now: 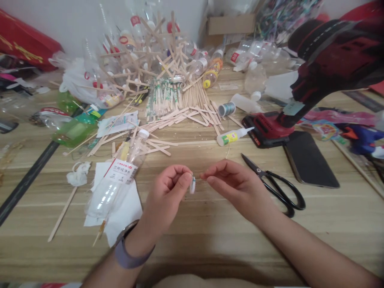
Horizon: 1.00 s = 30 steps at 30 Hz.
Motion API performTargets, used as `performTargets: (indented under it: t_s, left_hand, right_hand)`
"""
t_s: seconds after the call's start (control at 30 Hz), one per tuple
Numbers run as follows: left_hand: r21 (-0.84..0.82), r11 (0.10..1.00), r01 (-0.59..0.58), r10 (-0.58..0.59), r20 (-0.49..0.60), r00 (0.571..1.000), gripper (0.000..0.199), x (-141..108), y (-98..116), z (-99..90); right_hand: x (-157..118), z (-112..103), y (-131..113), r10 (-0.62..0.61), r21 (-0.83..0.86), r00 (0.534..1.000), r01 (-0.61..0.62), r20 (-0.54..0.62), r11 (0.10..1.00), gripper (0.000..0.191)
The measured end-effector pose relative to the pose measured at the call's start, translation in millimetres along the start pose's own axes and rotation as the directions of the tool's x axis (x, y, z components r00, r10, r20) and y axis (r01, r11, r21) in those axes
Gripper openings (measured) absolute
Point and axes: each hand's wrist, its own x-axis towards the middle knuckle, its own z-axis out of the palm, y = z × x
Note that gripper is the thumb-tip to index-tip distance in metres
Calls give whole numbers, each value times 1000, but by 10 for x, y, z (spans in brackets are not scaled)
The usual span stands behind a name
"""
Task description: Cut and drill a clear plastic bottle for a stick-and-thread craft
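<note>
Pinching small white item (193,186) in left hand (171,192); holding right hand (237,186) nearly closed nearby; cannot tell contents.

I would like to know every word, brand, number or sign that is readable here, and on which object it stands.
"饮用纯净水": white label on clear plastic bottle; its smaller print is unreadable.
Too small or blurred: texts on white squeeze bottle with yellow-green label, red object with gold markings, black-and-red power tool, other bottles.
</note>
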Motion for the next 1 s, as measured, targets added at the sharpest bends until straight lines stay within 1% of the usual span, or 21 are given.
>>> performTargets:
  t_s: [0.07, 0.13, 0.2, 0.27, 0.47, 0.63, 0.73, 0.87, 1.0]
  left_hand:
    - [-106, 992, 75, -71, 44, 997, 23, 14, -7, 8]
    - [-175, 976, 128, -113, 89, 990, 24, 19, -8, 21]
    - [-200, 966, 161, -142, 107, 984, 26, 17, 1, 37]
    - [-205, 962, 179, -161, 103, 982, 28, 12, 15, 51]
    - [-173, 973, 153, -138, 94, 986, 28, 6, 27, 69]
    - [-143, 978, 149, -134, 107, 985, 27, 4, 0, 64]
    - [-126, 982, 142, -128, 112, 985, 27, 6, -15, 57]
    - [-112, 985, 133, -121, 110, 987, 25, 16, -21, 46]
    - [-103, 985, 137, -127, 99, 987, 24, 28, -13, 44]
  right_hand:
    - [-2, 2, -11, -3, -25, 1000, 4, 22, 1000, 6]
    - [-5, 5, -12, -19, -57, 999, 21, 34, 998, 4]
    - [-10, 8, -3, -43, -79, 998, 45, 36, 996, 5]
    - [-19, 12, 11, -65, -103, 997, 68, 34, 992, 7]
    - [-46, 36, 9, -122, -266, 991, 130, 49, 955, 16]
    - [-53, 55, -6, -147, -335, 987, 160, 63, 929, 8]
    - [-55, 55, -9, -132, -345, 990, 144, 56, 928, 9]
    - [-51, 46, -11, -104, -316, 993, 116, 54, 942, 12]
    - [-39, 37, 0, -117, -305, 990, 137, 83, 942, 15]
